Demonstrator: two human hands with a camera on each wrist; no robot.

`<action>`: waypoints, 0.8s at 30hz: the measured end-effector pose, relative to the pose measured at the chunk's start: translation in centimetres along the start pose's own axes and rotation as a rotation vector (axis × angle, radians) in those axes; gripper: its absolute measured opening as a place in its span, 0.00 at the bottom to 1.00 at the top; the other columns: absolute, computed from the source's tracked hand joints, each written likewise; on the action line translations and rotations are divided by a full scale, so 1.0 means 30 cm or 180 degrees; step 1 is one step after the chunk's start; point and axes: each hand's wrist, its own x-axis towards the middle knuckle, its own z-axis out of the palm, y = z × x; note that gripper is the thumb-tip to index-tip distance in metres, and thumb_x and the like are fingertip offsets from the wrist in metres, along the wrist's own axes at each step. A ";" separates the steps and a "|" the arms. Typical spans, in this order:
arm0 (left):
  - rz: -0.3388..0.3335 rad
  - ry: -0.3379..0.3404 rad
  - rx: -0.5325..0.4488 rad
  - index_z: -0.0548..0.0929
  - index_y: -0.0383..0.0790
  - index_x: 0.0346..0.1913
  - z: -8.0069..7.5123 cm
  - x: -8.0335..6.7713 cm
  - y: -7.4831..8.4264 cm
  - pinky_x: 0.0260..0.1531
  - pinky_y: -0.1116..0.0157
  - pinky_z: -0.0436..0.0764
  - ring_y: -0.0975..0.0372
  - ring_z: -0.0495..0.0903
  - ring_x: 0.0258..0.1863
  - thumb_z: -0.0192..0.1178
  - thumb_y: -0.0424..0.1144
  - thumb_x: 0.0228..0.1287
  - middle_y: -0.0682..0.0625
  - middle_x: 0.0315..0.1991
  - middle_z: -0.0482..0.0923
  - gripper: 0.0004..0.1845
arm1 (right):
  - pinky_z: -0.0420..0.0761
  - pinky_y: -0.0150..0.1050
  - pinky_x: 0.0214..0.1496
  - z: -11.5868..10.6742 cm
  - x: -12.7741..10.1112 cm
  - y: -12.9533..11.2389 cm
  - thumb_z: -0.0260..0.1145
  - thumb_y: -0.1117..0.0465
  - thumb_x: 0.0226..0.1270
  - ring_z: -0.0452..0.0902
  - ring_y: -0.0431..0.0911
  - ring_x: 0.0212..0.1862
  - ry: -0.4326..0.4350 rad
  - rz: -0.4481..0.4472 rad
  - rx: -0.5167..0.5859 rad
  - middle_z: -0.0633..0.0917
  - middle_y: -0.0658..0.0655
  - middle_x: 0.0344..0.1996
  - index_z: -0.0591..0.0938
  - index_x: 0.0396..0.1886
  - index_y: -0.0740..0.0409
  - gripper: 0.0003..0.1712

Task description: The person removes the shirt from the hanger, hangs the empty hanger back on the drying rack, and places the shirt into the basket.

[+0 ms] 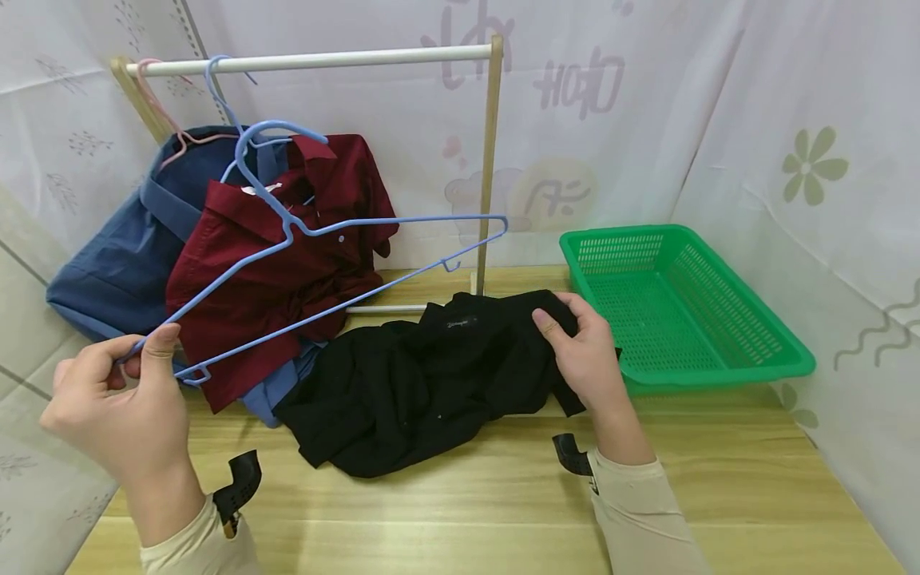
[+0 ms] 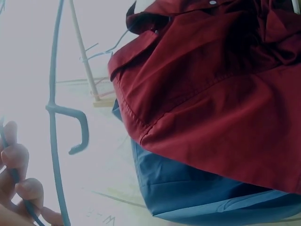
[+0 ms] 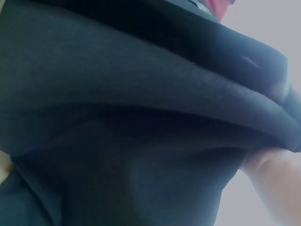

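Note:
My left hand (image 1: 132,399) pinches one end of a blue clothes hanger (image 1: 374,222), whose hook points up and whose other end reaches right, over the black garment. In the left wrist view, curled fingers (image 2: 23,162) hold the blue hanger (image 2: 53,70) near a small side hook. My right hand (image 1: 585,351) grips the black garment (image 1: 431,375) at its upper right, thumb on top. A small light print shows near the garment's upper edge. Dark cloth (image 3: 131,84) fills most of the right wrist view, with part of the right hand (image 3: 275,183) at the edge.
Behind the held hanger, a dark red shirt (image 1: 287,255) and a blue garment (image 1: 115,263) hang on hangers from a white rail (image 1: 359,57) with wooden posts. A green plastic basket (image 1: 719,375) stands at the right on the wooden table (image 1: 431,527).

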 end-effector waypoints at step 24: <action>-0.0117 -0.0196 0.0434 0.89 0.22 0.32 -0.007 0.004 -0.033 0.43 0.76 0.54 0.81 0.54 0.29 0.83 0.50 0.55 0.82 0.17 0.59 0.28 | 0.80 0.58 0.67 0.071 0.006 0.176 0.71 0.56 0.76 0.79 0.61 0.65 -0.1740 0.0323 -0.2200 0.78 0.68 0.66 0.78 0.69 0.64 0.28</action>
